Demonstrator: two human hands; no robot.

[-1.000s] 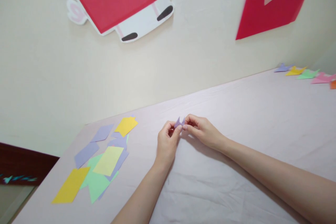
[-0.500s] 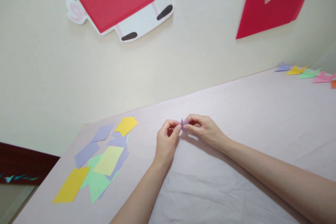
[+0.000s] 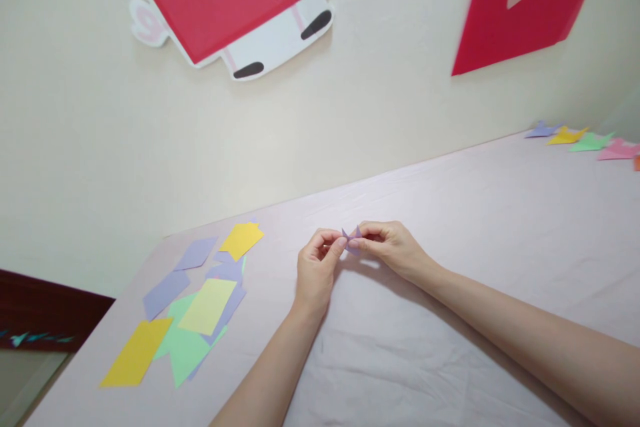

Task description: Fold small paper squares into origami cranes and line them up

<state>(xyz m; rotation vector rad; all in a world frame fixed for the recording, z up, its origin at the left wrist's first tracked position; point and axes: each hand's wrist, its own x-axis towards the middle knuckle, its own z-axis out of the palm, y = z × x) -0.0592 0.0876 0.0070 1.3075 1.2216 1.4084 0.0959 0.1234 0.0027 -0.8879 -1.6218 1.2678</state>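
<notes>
In the head view, a folded purple paper [image 3: 357,233] is pinched over the surface [image 3: 465,227] by the fingers of the left hand [image 3: 319,265] and the right hand [image 3: 397,250]; its folds are apparently being shaped, and a light, steady press seems called for next

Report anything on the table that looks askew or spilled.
The paper sheets at left lie askew, overlapping at mixed angles, unlike the row of folded papers at right. The cloth is wrinkled at bottom centre. Nothing looks spilled.

We see soft, bright light, a shadow beneath the right hand [image 3: 397,248], slightly blurred purple paper [image 3: 351,238].
</notes>
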